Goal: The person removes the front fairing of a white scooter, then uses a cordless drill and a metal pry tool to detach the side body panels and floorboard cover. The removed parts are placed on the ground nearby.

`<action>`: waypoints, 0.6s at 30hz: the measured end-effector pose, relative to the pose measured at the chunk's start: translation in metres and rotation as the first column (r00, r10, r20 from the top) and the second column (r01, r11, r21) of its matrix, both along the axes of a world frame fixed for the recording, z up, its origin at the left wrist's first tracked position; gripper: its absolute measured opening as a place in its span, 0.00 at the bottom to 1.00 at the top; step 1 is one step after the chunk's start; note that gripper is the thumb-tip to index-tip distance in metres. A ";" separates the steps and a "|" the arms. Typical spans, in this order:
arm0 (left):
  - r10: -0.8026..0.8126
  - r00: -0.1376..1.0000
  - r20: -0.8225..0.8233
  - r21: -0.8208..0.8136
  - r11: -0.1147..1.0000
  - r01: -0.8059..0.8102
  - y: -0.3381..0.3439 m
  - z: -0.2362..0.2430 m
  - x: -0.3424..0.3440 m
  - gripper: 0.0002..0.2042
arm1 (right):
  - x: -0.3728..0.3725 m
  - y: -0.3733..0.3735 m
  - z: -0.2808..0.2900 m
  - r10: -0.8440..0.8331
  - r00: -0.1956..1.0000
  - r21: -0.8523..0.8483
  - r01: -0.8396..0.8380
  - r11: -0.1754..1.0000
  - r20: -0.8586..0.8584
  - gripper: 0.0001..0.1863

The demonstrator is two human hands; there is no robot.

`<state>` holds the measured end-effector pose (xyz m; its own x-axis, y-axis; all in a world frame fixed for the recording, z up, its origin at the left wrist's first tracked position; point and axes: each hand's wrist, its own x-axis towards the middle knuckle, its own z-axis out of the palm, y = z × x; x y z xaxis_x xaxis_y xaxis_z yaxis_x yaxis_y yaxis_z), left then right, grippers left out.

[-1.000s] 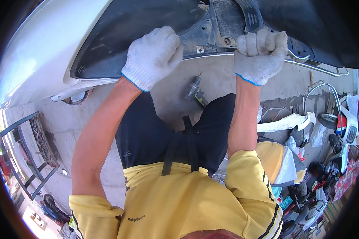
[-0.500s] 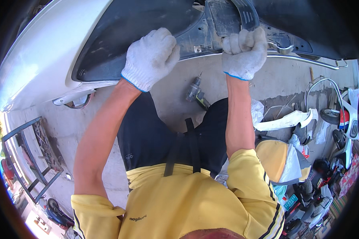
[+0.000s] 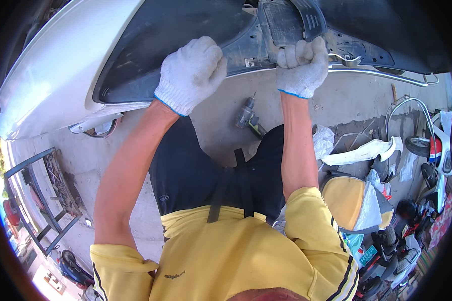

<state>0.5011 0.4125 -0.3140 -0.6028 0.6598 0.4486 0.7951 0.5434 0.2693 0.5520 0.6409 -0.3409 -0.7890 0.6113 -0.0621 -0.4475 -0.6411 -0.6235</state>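
Seemingly for firm purchase, the right hand (image 3: 302, 67) clamps its grip around a curved-ended metal tool (image 3: 351, 61) by the near edge of the dark panelling (image 3: 155, 55). Farther left, the left hand (image 3: 191, 75) is curled together, on what I cannot tell; a power drill (image 3: 245, 114) lies nearer, probably for easy reach.

The single view comes from the person's head, the left of two side-by-side fisheyes, facing steeply down along the body. It sits close above the shirt (image 3: 226, 251), which spreads large at the bottom; the left hand (image 3: 192, 74) and right hand (image 3: 302, 66) lie farther out, by the panel's (image 3: 186, 25) near edge. The floor (image 3: 221, 98) is deeper still. Toward the dark round rim, straight edges bow.
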 end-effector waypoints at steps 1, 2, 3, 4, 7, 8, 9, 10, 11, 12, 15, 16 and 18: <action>0.003 1.000 0.005 -0.001 1.000 -0.003 -0.001 0.000 0.000 0.06 | 0.000 0.003 0.001 0.002 0.999 -0.007 -0.002 1.000 -0.036 0.25; 0.004 1.000 0.008 0.000 1.000 -0.004 -0.001 0.000 -0.001 0.06 | 0.000 0.005 0.005 0.003 0.997 -0.013 -0.004 1.000 -0.075 0.26; 0.009 1.000 0.015 -0.012 1.000 -0.009 -0.001 0.000 0.000 0.06 | -0.002 -0.007 0.015 0.011 1.000 -0.035 -0.012 0.999 -0.014 0.26; 0.014 1.000 0.022 -0.023 1.000 -0.014 -0.002 0.000 0.001 0.06 | 0.000 -0.007 0.006 0.019 1.000 -0.054 -0.020 0.998 -0.017 0.26; 0.001 1.000 -0.014 0.014 1.000 0.000 0.002 0.002 -0.007 0.05 | -0.003 -0.005 -0.014 0.030 0.996 -0.009 -0.031 0.999 -0.081 0.26; -0.012 1.000 -0.021 0.035 0.999 0.013 0.003 0.001 -0.006 0.05 | 0.001 -0.007 -0.015 0.042 0.993 0.059 -0.035 0.998 -0.110 0.25; -0.009 1.000 -0.013 0.024 1.000 0.010 0.002 0.000 -0.005 0.05 | 0.005 -0.010 -0.018 0.056 0.989 0.128 -0.038 0.991 -0.138 0.24; -0.007 1.000 -0.005 0.014 1.000 0.007 0.000 0.001 -0.003 0.05 | 0.010 -0.014 -0.022 0.072 0.984 0.196 -0.039 0.980 -0.165 0.23; -0.003 1.000 0.001 0.005 1.000 0.003 0.000 0.002 -0.002 0.05 | 0.017 -0.027 -0.023 0.033 0.983 0.222 0.008 0.975 -0.182 0.21; -0.003 1.000 0.009 0.005 1.000 0.002 0.000 0.002 -0.002 0.05 | 0.024 -0.046 -0.028 -0.006 0.979 0.249 0.059 0.967 -0.205 0.19; 0.014 1.000 0.028 -0.015 1.000 -0.014 -0.001 0.001 -0.001 0.05 | 0.035 -0.066 -0.047 -0.169 0.949 0.882 0.312 0.354 -0.268 0.08; 0.025 0.999 0.030 -0.030 0.999 -0.024 -0.001 0.002 0.000 0.05 | 0.040 -0.066 -0.044 0.009 0.952 0.936 0.300 0.186 -0.307 0.06; 0.027 1.000 0.015 -0.035 0.999 -0.026 0.001 0.004 -0.002 0.05 | 0.045 -0.059 -0.053 -0.109 0.967 0.848 0.255 0.464 -0.232 0.08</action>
<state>0.4991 0.4131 -0.3105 -0.6271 0.6584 0.4162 0.7761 0.5733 0.2626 0.5972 0.5822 -0.3934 -0.6076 0.4238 0.6717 -0.6059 0.2995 -0.7370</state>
